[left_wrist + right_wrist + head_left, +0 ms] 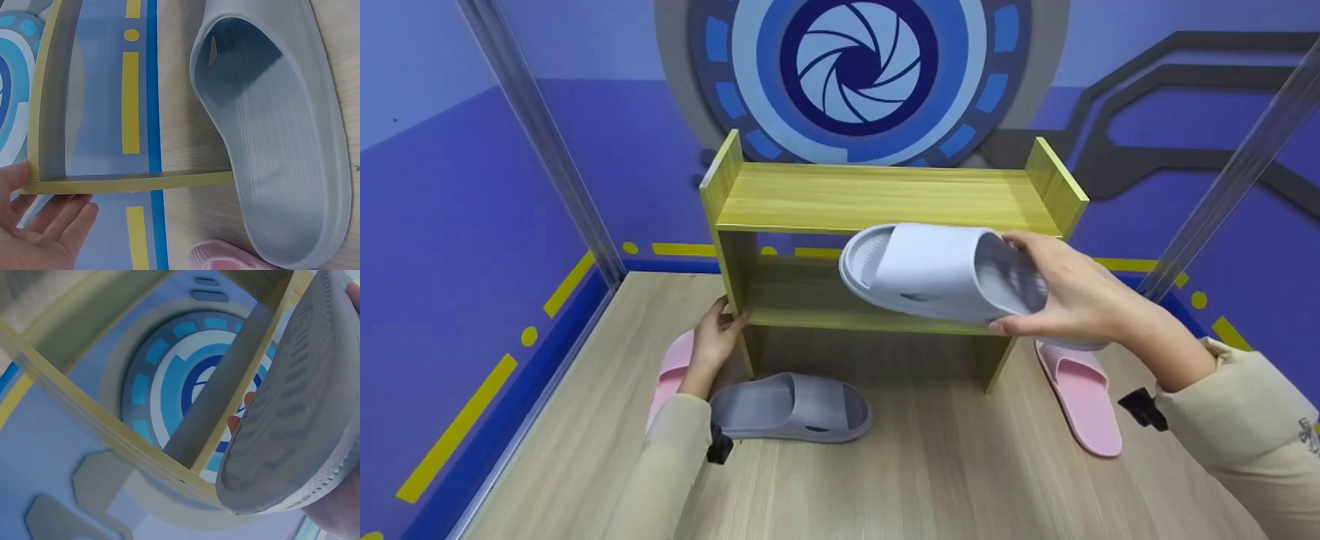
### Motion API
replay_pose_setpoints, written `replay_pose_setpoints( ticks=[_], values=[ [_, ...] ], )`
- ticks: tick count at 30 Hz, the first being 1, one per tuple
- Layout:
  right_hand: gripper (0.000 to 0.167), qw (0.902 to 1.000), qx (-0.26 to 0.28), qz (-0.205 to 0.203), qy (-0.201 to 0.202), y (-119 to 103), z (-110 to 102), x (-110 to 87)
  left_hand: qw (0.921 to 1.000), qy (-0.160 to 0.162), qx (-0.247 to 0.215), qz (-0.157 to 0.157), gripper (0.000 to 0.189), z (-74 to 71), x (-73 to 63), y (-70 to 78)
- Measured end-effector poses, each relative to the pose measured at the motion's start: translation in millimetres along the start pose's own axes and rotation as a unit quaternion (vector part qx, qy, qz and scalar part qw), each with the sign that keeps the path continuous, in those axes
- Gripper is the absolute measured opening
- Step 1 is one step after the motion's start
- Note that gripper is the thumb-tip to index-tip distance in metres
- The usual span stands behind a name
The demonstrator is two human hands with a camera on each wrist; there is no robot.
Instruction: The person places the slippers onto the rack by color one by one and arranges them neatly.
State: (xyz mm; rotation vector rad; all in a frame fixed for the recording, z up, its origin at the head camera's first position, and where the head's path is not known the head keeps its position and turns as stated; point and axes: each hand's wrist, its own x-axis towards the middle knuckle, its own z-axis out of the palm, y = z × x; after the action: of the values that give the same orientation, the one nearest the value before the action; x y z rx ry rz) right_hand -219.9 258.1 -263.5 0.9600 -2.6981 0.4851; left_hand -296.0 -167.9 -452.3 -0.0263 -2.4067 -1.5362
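Observation:
My right hand (1080, 292) grips a light grey slipper (934, 262) at its heel end, thumb on the near edge and fingers on the far one. The slipper is held up in front of the wooden shelf rack (877, 195), its toe pointing left. Its ridged sole (298, 394) shows in the right wrist view. With my left hand (712, 341) I hold the rack's left side panel (129, 183), the thumb on one side and fingers on the other. A darker grey slipper (757, 405) lies on the floor by my left wrist, toe to the right.
One pink slipper (671, 367) lies left of the rack, partly hidden by my left arm. Another pink slipper (1087, 405) is at the right, below my right wrist. A patterned blue wall (607, 172) stands behind the rack, with metal posts (540, 135) at the corners.

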Motion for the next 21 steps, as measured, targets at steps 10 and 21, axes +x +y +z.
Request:
replay_pose_setpoints(
  ticks=[10, 21],
  values=[
    [0.089, 0.9979, -0.022, 0.061, 0.004, 0.3, -10.4, 14.6, 1.0, 0.001, -0.001, 0.004, 0.044, 0.5, 0.1, 0.8],
    [0.085, 0.994, -0.033, 0.104, 0.009, 9.7, -14.8, 23.5, 1.0, -0.003, -0.001, -0.009, 0.047, -0.7, -0.7, 1.6]
  ],
)
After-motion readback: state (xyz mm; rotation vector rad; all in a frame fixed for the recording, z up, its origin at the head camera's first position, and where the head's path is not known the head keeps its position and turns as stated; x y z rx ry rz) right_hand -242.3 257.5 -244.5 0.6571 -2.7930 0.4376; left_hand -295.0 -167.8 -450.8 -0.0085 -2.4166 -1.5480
